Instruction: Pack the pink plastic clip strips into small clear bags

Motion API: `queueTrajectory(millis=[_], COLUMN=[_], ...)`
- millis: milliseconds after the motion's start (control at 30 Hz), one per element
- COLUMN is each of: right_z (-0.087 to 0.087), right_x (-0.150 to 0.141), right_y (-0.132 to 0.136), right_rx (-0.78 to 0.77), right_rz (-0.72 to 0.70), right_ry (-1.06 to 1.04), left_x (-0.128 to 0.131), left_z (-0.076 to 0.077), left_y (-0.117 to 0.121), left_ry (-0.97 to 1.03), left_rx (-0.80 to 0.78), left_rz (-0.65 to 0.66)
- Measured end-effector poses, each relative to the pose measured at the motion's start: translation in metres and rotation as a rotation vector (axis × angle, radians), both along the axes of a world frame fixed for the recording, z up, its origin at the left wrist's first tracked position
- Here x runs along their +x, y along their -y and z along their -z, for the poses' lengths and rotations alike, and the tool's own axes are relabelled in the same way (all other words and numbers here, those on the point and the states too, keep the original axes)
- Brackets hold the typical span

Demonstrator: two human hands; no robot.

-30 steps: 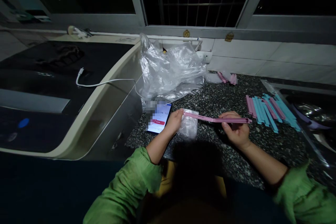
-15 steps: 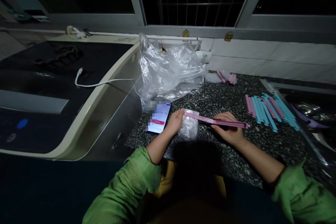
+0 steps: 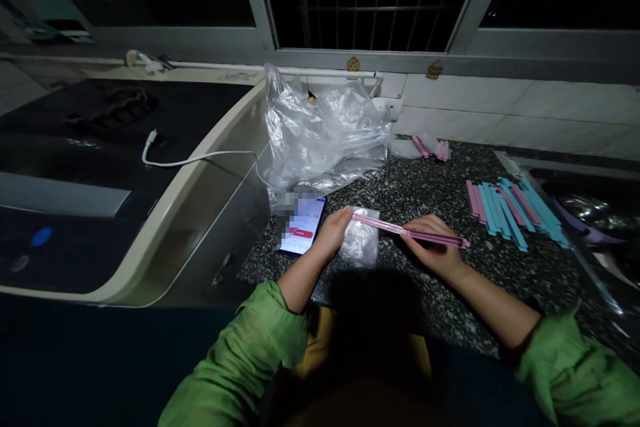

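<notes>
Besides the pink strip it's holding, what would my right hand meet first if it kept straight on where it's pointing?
Probably the big clear plastic bag, ahead of your right hand and leftward. It might brush the small clear packet first; depth is unclear.

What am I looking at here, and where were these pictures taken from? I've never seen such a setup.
There's no machine doing the work: these are a person's own bare hands. Every picture comes from one camera worn on the head, looking forward and down. The left hand grips one end of a long pink strip; the right hand holds it farther along. On the speckled counter lie a lit phone, a small clear packet, crumpled clear plastic and loose pink and blue strips.
</notes>
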State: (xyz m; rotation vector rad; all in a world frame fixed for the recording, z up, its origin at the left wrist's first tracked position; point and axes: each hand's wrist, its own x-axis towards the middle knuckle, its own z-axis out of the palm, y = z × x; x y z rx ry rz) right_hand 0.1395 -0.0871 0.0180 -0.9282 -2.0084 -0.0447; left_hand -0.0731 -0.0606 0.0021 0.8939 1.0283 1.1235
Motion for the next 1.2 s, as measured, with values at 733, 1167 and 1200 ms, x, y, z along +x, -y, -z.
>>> queueTrajectory(millis=[733,1167,1200], right_z=[0.012,0.001,0.001], right_x=[0.006,-0.003,-0.003], right_y=[-0.011,0.003,0.003], right_rx=[-0.018,-0.013,-0.010], right_rz=[0.176,0.072,0.069], right_ry=[-0.141,-0.076,-0.079], left_x=[-0.005,-0.003,-0.002], left_z=[-0.012,-0.010,-0.010], left_y=[0.015,0.013,0.012], left_ry=[-0.017,0.041,0.046], left_rx=[0.119,0.050,0.048], left_rz=[0.233,0.335,0.331])
